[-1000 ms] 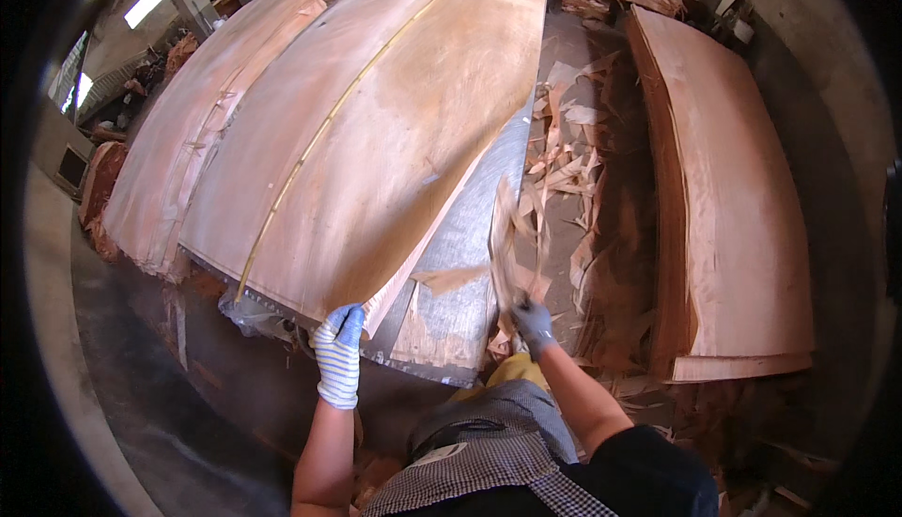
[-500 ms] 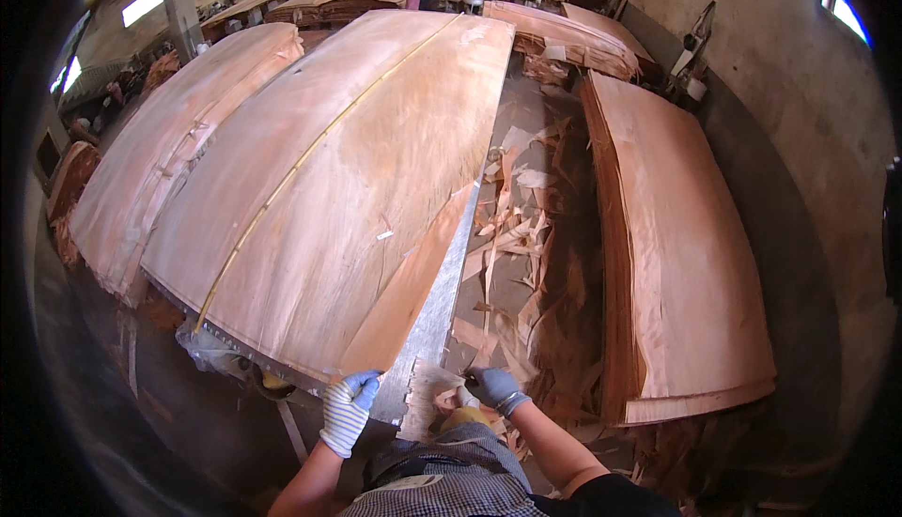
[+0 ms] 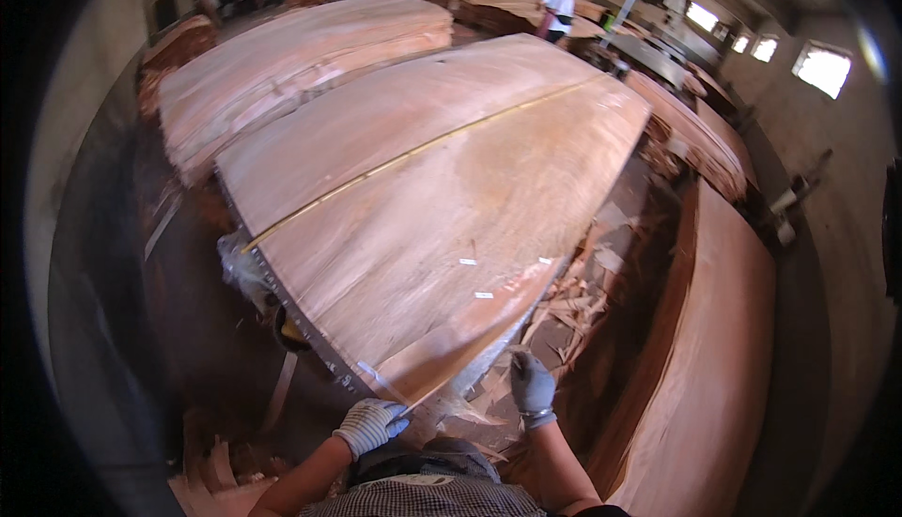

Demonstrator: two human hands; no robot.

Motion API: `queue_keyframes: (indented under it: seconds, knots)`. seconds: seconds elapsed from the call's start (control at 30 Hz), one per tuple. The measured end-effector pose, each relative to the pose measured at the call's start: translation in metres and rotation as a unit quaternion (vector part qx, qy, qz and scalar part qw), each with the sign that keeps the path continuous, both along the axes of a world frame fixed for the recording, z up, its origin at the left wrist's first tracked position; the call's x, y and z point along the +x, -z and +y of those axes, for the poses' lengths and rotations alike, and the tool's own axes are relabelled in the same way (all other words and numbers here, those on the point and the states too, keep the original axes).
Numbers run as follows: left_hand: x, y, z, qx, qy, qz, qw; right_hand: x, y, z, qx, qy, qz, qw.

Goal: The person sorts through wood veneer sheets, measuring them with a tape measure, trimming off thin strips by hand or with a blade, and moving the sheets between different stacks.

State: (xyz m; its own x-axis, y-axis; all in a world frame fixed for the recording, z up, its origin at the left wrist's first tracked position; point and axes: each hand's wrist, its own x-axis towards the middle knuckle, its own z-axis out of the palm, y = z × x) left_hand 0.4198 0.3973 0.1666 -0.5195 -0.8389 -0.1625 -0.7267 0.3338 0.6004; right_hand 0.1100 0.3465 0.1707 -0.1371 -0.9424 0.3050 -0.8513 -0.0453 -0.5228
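My left hand (image 3: 371, 426), in a striped glove with blue fingertips, is closed on the near corner of a thin wood veneer sheet (image 3: 442, 343). This sheet lies on a long table with a metal edge, and its near right border is lifted and curved. Several small white tape pieces (image 3: 483, 295) stick to it. A yellow strip (image 3: 413, 152) runs lengthwise over the sheets. My right hand (image 3: 533, 388), in a grey glove, is a closed fist beside the table's right edge. What it holds, if anything, cannot be made out.
Veneer stacks stand to the left (image 3: 301, 57) and right (image 3: 709, 357). Torn veneer scraps (image 3: 573, 306) litter the floor between table and right stack. Clear plastic (image 3: 242, 268) hangs at the table's near left end. A person (image 3: 558, 8) stands at the far end.
The view has swung, so the table now slants to the right. My right hand has risen away from the table's near corner. My left hand keeps its grip on the veneer corner.
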Motion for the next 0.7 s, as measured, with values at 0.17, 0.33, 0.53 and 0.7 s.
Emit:
queue_keyframes:
  seconds: [0.17,0.33,0.53,0.7]
  knots:
    - [0.018,0.003,0.03,-0.06,-0.081,-0.017,0.995,0.097,0.001,-0.067,0.039,-0.273,0.013,0.961]
    - [0.056,-0.002,0.056,0.095,-0.142,-0.028,0.985,0.153,0.068,-0.09,0.073,-0.371,0.039,0.925]
    - [0.154,0.023,0.14,0.072,-0.315,-0.034,0.946,0.184,0.087,-0.069,0.144,-0.305,0.209,0.918]
    - [0.234,0.075,0.203,0.143,-0.391,-0.132,0.9,0.188,0.099,-0.069,0.116,-0.297,0.214,0.923]
